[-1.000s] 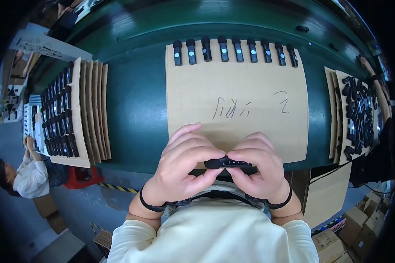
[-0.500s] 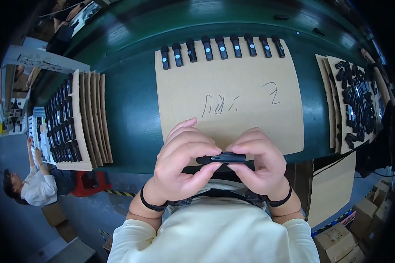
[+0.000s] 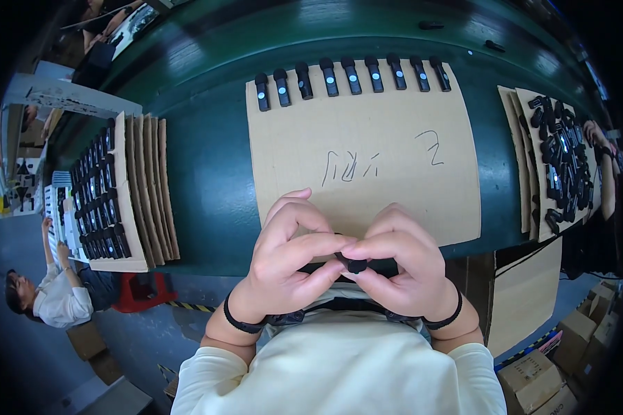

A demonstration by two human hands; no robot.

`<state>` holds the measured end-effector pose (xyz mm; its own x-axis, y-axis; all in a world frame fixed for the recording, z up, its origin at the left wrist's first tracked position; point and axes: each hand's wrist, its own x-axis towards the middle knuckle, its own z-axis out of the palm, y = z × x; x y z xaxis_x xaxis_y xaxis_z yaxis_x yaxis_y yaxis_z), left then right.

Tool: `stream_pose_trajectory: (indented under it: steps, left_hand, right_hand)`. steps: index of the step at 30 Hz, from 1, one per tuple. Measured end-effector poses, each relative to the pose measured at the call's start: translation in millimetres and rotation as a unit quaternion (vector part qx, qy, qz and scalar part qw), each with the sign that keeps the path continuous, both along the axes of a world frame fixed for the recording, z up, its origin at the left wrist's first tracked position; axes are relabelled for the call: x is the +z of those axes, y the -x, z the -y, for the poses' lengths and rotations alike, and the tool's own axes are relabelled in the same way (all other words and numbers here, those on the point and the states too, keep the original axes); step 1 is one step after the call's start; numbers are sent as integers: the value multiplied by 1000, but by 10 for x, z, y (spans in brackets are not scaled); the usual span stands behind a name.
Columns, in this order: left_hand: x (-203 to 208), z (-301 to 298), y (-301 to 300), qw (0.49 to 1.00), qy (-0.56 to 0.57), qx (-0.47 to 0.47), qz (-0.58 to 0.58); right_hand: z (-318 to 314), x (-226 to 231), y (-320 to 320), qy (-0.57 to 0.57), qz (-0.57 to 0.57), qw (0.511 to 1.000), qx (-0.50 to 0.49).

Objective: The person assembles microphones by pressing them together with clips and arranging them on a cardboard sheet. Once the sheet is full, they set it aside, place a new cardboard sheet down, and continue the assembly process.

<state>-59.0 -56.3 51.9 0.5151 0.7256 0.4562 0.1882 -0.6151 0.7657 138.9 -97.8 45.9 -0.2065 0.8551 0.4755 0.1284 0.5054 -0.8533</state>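
Observation:
In front of my body I hold a small black wireless microphone (image 3: 354,265) with a foam-covered end, over the near edge of a cardboard sheet. My left hand (image 3: 291,256) pinches it between thumb and fingertips. From the other side, my right hand (image 3: 405,254) grips it the same way, fingertips almost meeting. The foam end points toward me, and the fingers hide most of the body. Along the far edge of the cardboard sheet (image 3: 367,138) lies a row of several similar microphones (image 3: 352,77), most with a pale round sticker.
Stacked cardboard sheets (image 3: 152,200) at left carry rows of microphones (image 3: 104,200). Another stack at right holds a loose heap of microphones (image 3: 564,166), with another person's hand (image 3: 595,133) beside it. Two dark pieces lie on the far green surface (image 3: 325,21). A seated person (image 3: 55,294) is at left.
The microphone has turned from lying crosswise to having its foam end toward me, and my fingertips have drawn together. The dark far pieces have shifted left. Another person's hand has come to the right heap.

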Motion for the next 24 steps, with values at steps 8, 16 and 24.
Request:
stream_pose_trajectory:
  steps: [8, 16, 24]
  left_hand:
    - [-28, -44, 58, 1000, -19, -4, -22]
    - [20, -346, 256, 994, -58, 29, -83]
    - [-149, -971, 523, 912, -264, 176, -259]
  right_hand:
    - [-11, 18, 7, 233, -152, 956, 98]
    - [-91, 10, -64, 196, -1, 981, 7]
    - [-119, -169, -122, 7, 341, 933, -116]
